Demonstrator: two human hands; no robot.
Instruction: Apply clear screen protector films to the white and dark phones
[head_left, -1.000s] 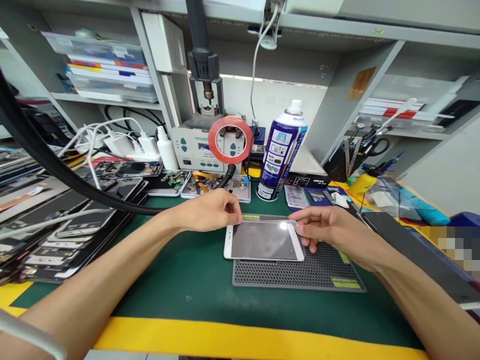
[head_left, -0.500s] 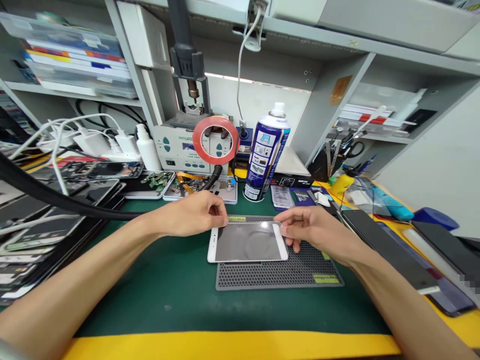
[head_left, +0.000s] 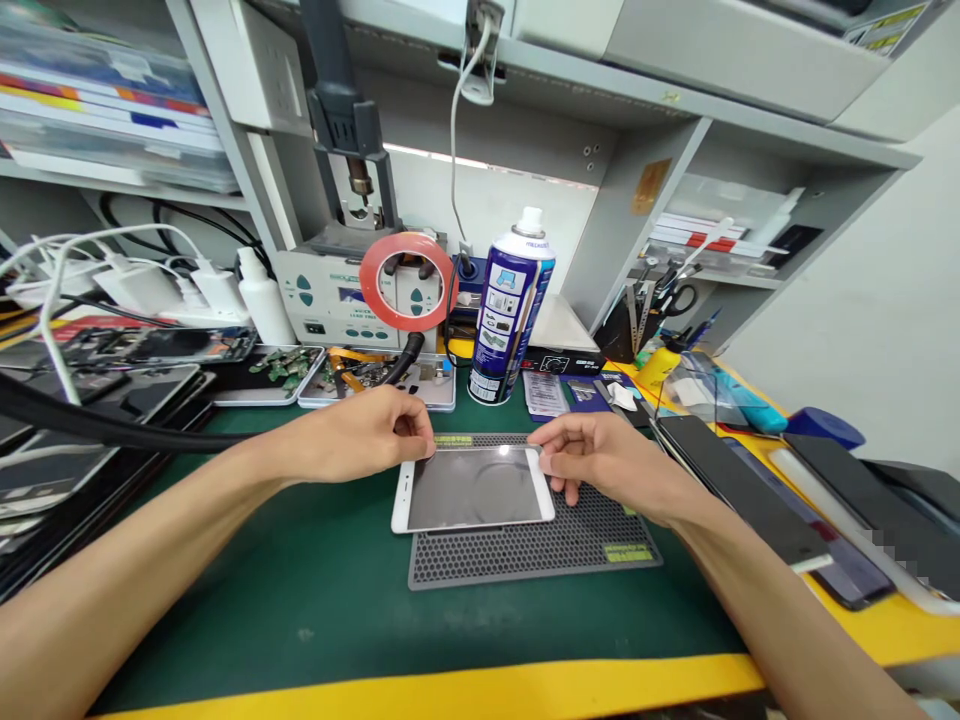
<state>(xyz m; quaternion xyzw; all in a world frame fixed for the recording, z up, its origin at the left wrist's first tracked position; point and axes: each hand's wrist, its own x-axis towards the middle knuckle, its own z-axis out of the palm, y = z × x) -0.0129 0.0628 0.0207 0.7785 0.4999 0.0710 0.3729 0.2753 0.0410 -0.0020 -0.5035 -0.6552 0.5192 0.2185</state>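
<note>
The white phone (head_left: pixel 475 490) lies screen-up between the two hands, over a grey honeycomb mat (head_left: pixel 525 560) that shows beyond it toward five o'clock on the green tabletop (head_left: pixel 300 620); whether it rests flat is hard to tell. From the left hand (head_left: pixel 375 435), the phone sits at four o'clock, and that hand's thumb and index finger are drawn together at its upper left corner. From the right hand (head_left: pixel 600 460), it lies toward nine o'clock, with the thumb by the upper right corner and the index finger bent above it. One cannot tell what, if anything, either hand pinches (a faint ring shows on the dark screen). A spray can (head_left: pixel 512 315) stands upright beyond the phone at twelve o'clock, a red tape ring (head_left: pixel 371 285) at eleven.
</note>
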